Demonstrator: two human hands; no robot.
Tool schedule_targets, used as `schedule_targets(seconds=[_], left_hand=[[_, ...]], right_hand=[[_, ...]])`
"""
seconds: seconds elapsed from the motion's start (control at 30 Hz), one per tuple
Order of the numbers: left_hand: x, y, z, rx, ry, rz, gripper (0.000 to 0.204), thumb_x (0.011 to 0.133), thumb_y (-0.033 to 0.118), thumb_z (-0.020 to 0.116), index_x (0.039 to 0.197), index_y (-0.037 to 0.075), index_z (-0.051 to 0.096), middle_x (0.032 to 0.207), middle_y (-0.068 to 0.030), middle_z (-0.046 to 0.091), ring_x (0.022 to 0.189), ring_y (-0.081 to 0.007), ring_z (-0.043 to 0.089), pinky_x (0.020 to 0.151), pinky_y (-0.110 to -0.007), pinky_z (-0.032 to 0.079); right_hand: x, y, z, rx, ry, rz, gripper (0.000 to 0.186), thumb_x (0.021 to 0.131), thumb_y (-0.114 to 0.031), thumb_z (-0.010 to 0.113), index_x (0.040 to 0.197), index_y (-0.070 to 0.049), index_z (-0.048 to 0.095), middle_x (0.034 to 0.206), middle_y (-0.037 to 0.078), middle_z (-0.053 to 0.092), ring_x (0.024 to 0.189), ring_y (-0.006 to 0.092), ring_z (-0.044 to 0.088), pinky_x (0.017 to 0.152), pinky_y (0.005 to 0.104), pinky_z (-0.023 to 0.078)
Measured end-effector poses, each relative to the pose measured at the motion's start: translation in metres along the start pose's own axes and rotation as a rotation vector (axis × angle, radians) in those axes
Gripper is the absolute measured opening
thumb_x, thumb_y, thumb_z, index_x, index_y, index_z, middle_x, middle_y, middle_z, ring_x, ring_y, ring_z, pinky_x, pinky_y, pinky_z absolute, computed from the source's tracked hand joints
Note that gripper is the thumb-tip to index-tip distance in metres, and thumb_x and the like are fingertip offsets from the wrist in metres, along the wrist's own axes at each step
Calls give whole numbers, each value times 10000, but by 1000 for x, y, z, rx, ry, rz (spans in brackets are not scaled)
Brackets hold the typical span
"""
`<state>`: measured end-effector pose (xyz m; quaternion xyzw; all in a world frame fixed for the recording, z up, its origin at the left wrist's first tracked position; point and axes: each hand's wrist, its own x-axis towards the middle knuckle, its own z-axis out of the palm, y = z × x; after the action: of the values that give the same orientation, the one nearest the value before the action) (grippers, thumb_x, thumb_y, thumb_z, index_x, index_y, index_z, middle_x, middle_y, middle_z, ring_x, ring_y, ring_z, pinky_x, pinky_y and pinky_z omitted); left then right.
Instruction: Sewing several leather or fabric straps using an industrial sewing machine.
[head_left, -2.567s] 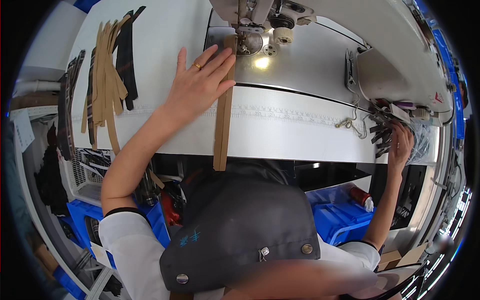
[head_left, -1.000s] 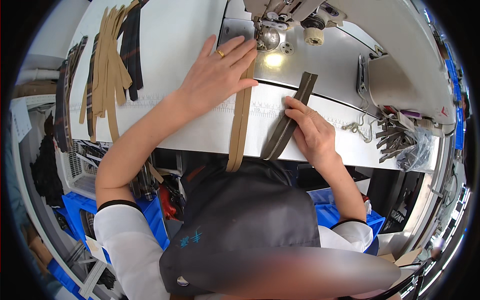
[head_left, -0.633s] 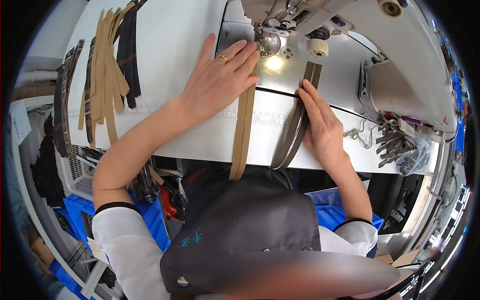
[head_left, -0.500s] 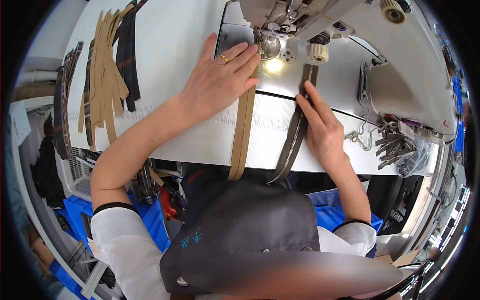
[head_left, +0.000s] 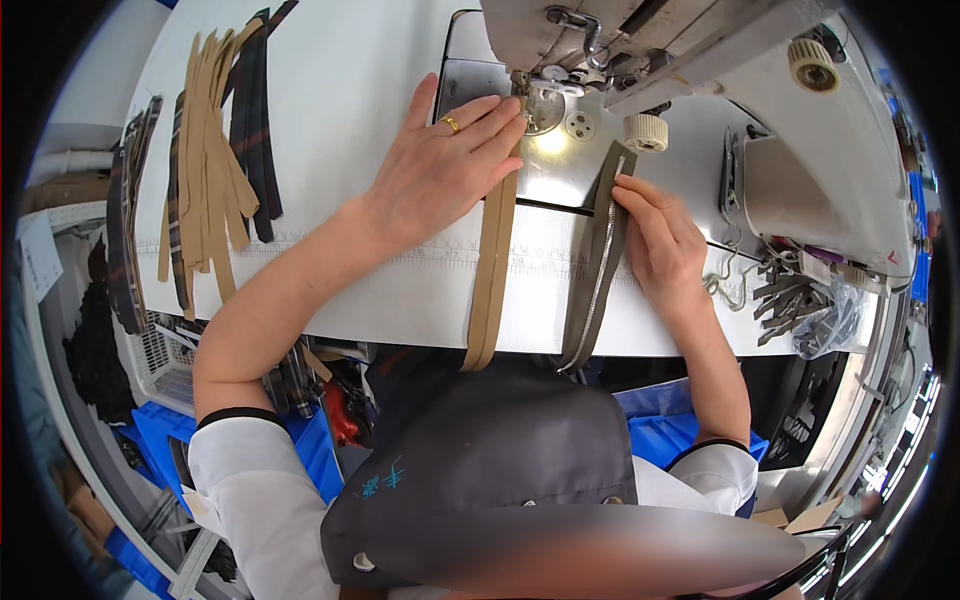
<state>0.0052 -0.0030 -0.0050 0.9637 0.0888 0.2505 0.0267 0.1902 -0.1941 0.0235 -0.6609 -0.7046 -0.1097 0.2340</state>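
A tan strip (head_left: pixel 493 270), marked by a lengthwise line, was laid across the counter (head_left: pixel 390 305), its near end hung past the edge. To its right, apart, a dark olive zipper (head_left: pixel 611 255) with silver teeth was set nearly parallel, likewise overhanging.

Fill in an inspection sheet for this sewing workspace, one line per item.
Surface: white table with printed ruler scale; metal plate beneath sewing machine.
Job's things: tan strip and dark zipper lie apart, near ends past the table edge.
Clutter: tan strips and dark plaid strips at left; clear plastic bag at right.
Grip: left hand flat on tan strip; right hand holds zipper's upper part.
Cables: nothing seen.
Surroundings: blue bin, white basket.
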Motion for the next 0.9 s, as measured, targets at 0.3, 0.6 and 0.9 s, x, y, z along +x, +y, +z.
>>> schedule_targets(seconds=[0.3, 0.6, 0.9], left_hand=[[1, -2, -7, 24, 10, -38, 371, 809, 253, 703, 1146, 109, 646, 1201, 56, 590, 1211, -168, 460, 1060, -614, 180], [-1, -4, -7, 0, 17, -41, 350, 828, 228, 675, 1159, 123, 639, 1175, 62, 586, 1220, -172, 451, 1080, -623, 117], [1, -6, -5, -44, 38, -104, 247, 832, 204, 670, 1069, 146, 633, 1108, 58, 581, 1223, -156, 450, 1088, -596, 108]], right_hand=[[53, -21, 13, 329, 44, 27, 283, 742, 129, 629, 1002, 19, 639, 993, 150, 682, 888, 264, 676, 731, 287, 532], [51, -20, 36, 445, 11, 110, 235, 783, 122, 597, 985, 15, 652, 1052, 130, 661, 850, 204, 666, 687, 258, 534], [56, -19, 40, 395, 19, 58, 253, 761, 115, 619, 988, 8, 659, 1056, 121, 656, 850, 208, 663, 690, 274, 538]])
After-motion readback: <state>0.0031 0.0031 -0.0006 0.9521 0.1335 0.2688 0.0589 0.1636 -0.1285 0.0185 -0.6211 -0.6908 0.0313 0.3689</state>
